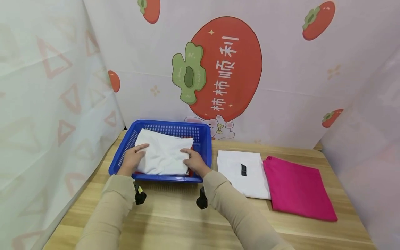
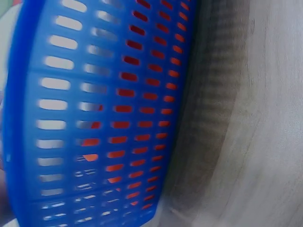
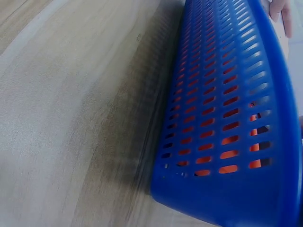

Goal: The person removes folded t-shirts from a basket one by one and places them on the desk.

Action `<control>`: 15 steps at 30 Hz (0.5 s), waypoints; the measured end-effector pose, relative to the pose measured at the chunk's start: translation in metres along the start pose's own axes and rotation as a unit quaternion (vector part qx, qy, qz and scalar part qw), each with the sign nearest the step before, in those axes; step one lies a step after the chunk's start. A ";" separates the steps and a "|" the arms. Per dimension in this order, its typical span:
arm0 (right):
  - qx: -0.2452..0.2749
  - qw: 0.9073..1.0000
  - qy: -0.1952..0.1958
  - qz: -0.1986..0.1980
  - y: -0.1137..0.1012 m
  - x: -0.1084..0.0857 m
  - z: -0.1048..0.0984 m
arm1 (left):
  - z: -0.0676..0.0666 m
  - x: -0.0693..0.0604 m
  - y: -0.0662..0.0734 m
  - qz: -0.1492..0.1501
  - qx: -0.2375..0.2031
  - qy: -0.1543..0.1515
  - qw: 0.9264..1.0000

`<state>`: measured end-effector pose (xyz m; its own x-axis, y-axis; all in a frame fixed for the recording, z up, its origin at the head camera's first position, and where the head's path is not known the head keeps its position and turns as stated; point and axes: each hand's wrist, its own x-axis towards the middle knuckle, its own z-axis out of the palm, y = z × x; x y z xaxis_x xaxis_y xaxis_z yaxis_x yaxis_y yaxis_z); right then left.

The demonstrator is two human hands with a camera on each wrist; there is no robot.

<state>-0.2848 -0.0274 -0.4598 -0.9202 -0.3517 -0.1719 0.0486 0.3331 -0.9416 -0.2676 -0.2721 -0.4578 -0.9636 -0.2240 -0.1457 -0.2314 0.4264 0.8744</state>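
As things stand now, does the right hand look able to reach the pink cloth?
Probably yes. The pink cloth lies on the table with nothing seen on top, though the right hand, touching white cloth inside the blue basket, must first clear its rim.

Folded white cloth [image 1: 165, 154], flat inside the blue basket [image 1: 205, 144]

The slotted side wall of a blue basket [image 2: 72, 118] takes up the left and middle, its smooth rim [image 2: 16, 132] running along the left. Rounded slots pierce the wall in rows. Behind the rows farther from the rim shows red material [image 2: 123, 109]; the slots nearest the rim show something white, too blurred to name. On the right lies the pale, grained counter [image 2: 265, 118], with a dark, faintly striped shadow [image 2: 208, 109] just beside the basket.
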 end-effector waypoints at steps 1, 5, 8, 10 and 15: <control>0.001 1.000 0.002 -0.004 -0.001 -0.002 -0.002 | 0.000 -0.002 0.002 0.003 0.002 0.001 1.000; 0.008 1.000 0.004 -0.015 -0.005 -0.009 -0.009 | 0.000 -0.010 0.013 0.002 0.001 0.004 1.000; 0.006 1.000 0.005 -0.024 -0.009 -0.016 -0.017 | -0.001 -0.017 0.021 0.009 -0.006 0.001 1.000; -0.003 1.000 0.006 -0.028 -0.014 -0.020 -0.023 | -0.001 -0.022 0.027 0.017 -0.017 0.002 1.000; -0.020 0.999 0.005 -0.045 -0.028 -0.030 -0.035 | -0.005 -0.036 0.041 0.023 -0.046 0.003 0.999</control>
<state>-0.2717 0.0045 -0.4182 -0.9236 -0.3737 -0.0851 -0.0492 0.3358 -0.9406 -0.2416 -0.2512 -0.4140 -0.9723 -0.2103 -0.1016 -0.1725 0.3537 0.9193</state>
